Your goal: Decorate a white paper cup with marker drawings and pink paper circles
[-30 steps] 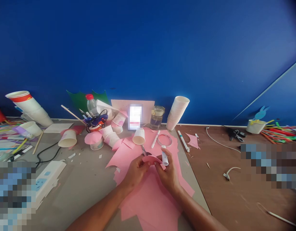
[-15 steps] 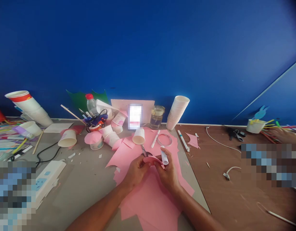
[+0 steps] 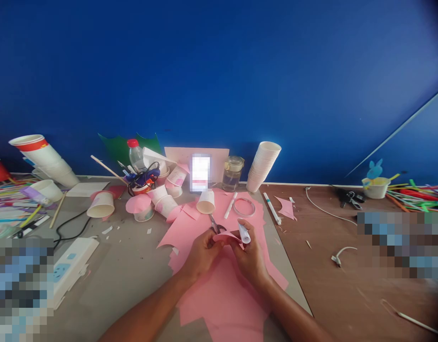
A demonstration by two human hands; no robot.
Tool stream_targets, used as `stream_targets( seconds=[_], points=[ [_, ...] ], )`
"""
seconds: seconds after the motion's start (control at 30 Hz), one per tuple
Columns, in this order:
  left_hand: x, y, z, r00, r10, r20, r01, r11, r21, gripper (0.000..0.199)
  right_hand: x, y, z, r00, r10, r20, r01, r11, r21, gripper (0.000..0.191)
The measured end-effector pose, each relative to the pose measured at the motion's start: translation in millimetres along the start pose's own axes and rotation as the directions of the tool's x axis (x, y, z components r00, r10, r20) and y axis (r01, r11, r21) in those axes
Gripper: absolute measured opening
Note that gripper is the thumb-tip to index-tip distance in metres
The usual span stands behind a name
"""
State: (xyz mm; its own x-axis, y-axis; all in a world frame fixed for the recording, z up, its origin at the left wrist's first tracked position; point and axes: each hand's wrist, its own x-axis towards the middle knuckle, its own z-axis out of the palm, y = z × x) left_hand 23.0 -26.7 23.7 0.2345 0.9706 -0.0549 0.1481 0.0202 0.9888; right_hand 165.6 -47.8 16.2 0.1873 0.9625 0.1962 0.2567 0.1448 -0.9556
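Observation:
My left hand (image 3: 203,251) pinches the left end of a small curved piece of pink paper (image 3: 226,236). The right end of that piece is between the thumb and fingers of my right hand (image 3: 250,254). A short white tube (image 3: 244,232) is also tucked in my right fingers; its exact kind is unclear. Just beyond my hands lie scissors (image 3: 216,225), their handles partly hidden behind the held paper. Both hands are over large pink paper sheets (image 3: 236,294). A paper cup (image 3: 205,203) lies on its side past the scissors, its mouth facing me.
A white marker (image 3: 230,205) and a clear ring (image 3: 244,207) rest on the pink sheets. Behind stand a phone (image 3: 200,172), a glass jar (image 3: 233,173) and stacked cups (image 3: 263,166). Decorated cups (image 3: 166,204) are on the left, near a power strip (image 3: 75,266).
My hands and the pink piece have barely moved. At the far right, another person's hand has gone from view, and the blue figure in the white cup has turned.

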Motion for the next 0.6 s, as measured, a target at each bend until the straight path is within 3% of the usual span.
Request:
stream_targets(
  seconds=[0.2,0.4,0.6],
  points=[
    [0.7,-3.2,-0.4,1.000,-0.025,0.011,0.025,1.000,0.001,0.022,0.1,2.4,0.5,1.000,-0.017,-0.007,0.017,1.000,-0.020,0.044],
    [-1.1,0.8,-1.4,0.993,-0.004,0.115,0.014,0.996,-0.084,0.023,2.1,6.3,-0.8,1.000,-0.019,-0.020,0.019,1.000,-0.009,0.044],
    [-2.1,5.6,-0.8,0.998,0.019,0.063,-0.014,0.997,-0.078,0.022,3.2,2.2,-3.2,0.999,-0.027,-0.027,0.026,0.999,-0.033,0.047]
  ],
)
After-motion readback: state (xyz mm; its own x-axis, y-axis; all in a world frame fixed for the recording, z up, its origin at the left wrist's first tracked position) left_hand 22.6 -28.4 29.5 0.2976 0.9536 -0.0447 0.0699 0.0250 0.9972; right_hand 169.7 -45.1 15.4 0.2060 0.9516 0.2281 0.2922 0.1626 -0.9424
